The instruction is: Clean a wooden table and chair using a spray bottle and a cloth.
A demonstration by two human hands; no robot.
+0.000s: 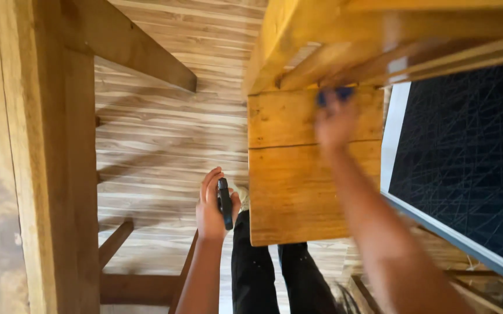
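Nearest to us, our legs in black trousers stand on the pale plank floor, seen straight down between our two bare forearms.

Our left hand is held low beside the near corner of the wooden surface. Its fingers are clenched around a small black tool, which stands roughly upright in the grip, its upper end showing above the thumb. The hand is just beside the edge of the surface, not touching it.

Our right hand reaches further out, over the yellow-brown boards of the surface, up to where they meet a thick wooden beam. It is blurred. Something small and blue shows at its fingertips, pressed against the wood just under the beam; we cannot tell whether the fingers are closed on it or only laid on top.

To the right, a dark panel with thin pale scratch-like lines and a light frame leans beside the surface. To the left stands a tall wooden post with a slanted brace.
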